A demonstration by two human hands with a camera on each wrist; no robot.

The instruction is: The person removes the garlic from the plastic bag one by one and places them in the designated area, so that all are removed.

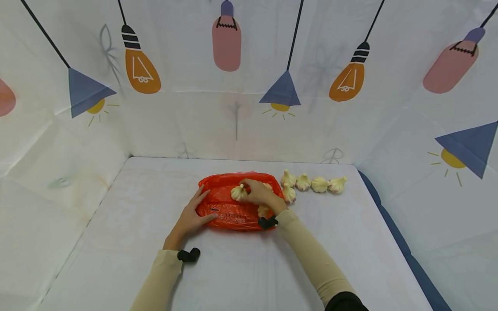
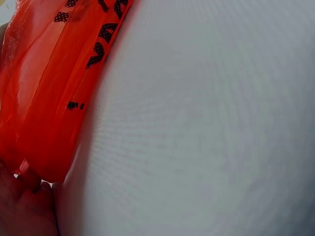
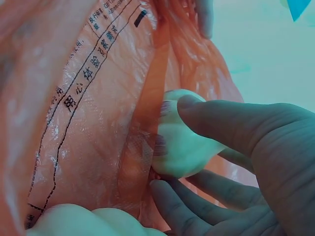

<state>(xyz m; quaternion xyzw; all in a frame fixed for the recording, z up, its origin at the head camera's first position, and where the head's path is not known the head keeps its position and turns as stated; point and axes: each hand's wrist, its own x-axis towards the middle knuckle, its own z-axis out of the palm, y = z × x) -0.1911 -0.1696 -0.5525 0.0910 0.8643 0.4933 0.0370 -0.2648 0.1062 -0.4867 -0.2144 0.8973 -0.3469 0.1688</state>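
Note:
A red plastic bag (image 1: 229, 218) lies spread wide on the white table, its sides standing up like a shallow tray. My right hand (image 1: 260, 193) reaches in over it and pinches a garlic bulb (image 1: 237, 193) between thumb and fingers. In the right wrist view this bulb (image 3: 189, 142) is pale with purplish streaks, close against the bag's wall. Another garlic bulb (image 1: 263, 211) shows in the bag under the right wrist. At the bag's left side my left hand (image 1: 191, 217) rests against the rim, thumb and fingers spread fairly straight.
Right of the bag, several garlic bulbs (image 1: 320, 185) stand on the table in a row along the back, one nearer the front. A white sheet (image 1: 249, 129) printed with lamps hangs behind and around the table (image 1: 330, 242). Each wrist wears a small black camera.

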